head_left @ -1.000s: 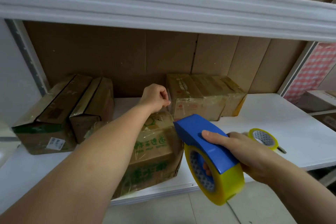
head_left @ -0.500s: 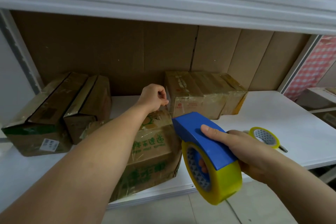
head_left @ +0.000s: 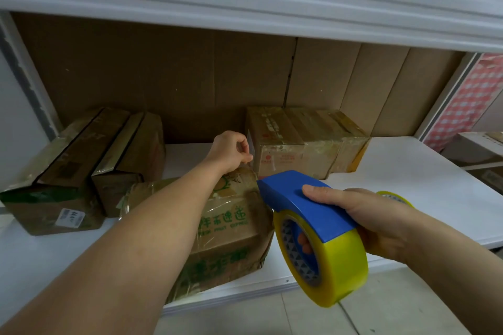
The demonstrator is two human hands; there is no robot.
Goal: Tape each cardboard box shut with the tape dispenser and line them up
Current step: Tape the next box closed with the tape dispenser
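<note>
Head view: right hand [head_left: 381, 223] grips the blue tape dispenser [head_left: 310, 228] over the shelf [head_left: 408, 187] edge, nose aimed left-forward at the green-printed cardboard box [head_left: 228, 228]; left hand [head_left: 231, 151] fingers pinch clear tape at the box's far end.

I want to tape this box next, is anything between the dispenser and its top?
Nothing visible; the tape dispenser in the right hand hangs beside the green-printed box, whose top the left forearm crosses.

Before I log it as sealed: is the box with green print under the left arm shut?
Shut, as far as visible: the box with green print has its top flat under glossy clear tape. The arm hides part of it.
</note>
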